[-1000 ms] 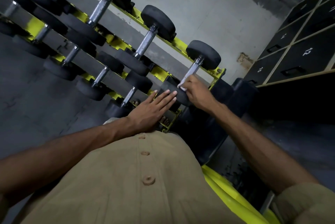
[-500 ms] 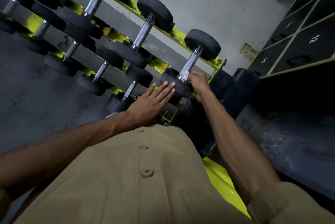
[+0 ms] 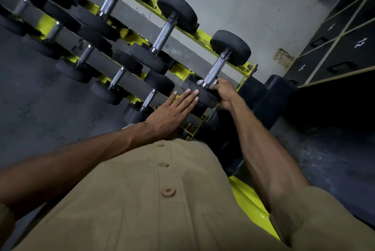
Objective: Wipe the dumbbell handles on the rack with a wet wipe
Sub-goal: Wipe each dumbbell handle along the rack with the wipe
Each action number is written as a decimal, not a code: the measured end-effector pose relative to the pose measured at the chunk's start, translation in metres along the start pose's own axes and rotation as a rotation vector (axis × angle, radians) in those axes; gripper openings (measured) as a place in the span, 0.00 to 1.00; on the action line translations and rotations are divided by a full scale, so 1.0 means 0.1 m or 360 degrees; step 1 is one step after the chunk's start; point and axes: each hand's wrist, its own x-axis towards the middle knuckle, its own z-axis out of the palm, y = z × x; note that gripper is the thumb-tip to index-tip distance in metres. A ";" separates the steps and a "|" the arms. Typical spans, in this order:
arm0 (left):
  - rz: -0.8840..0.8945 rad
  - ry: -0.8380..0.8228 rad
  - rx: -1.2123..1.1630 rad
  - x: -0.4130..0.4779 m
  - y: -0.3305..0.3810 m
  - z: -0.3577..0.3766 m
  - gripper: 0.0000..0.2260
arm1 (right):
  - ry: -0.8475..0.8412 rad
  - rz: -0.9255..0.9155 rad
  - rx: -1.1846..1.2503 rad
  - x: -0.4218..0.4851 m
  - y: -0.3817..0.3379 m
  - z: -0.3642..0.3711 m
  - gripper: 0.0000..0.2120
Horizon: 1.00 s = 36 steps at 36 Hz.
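at the rack's (image 3: 246, 72) right end, one handle (image 3: 215, 69) is being wiped by the right hand (image 3: 223, 90) pinching the wet wipe (image 3: 211, 83), the flat left hand (image 3: 172, 112) steadying its weight; the remaining handles are judged undone.

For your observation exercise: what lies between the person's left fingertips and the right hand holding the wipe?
In the head view, the near black end of the dumbbell separates left hand from right hand, which holds the wipe.

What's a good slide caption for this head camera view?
Right hand wraps a wet wipe around the end dumbbell's handle; left hand rests flat on its near weight.
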 end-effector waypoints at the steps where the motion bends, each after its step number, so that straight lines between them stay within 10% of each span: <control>1: -0.0003 0.0006 0.0001 0.00 0.01 0.01 0.39 | 0.0000 -0.0010 -0.0010 -0.02 0.00 0.00 0.13; 11: -0.0008 0.0046 -0.0033 0.02 -0.01 0.07 0.38 | 0.0578 -0.0447 -0.0805 -0.18 0.16 0.06 0.02; 20: 0.0023 0.0055 -0.0035 0.02 -0.04 0.08 0.37 | 0.0026 -0.1270 -0.1692 -0.25 -0.01 -0.09 0.13; 28: 0.0034 0.0003 -0.0020 0.03 -0.05 0.05 0.38 | -0.0373 -0.1262 -0.2640 -0.10 -0.53 0.07 0.08; 36: 0.0044 0.0014 0.0039 0.01 -0.06 0.01 0.39 | -0.0703 -0.0546 -0.3110 0.15 -0.82 0.55 0.15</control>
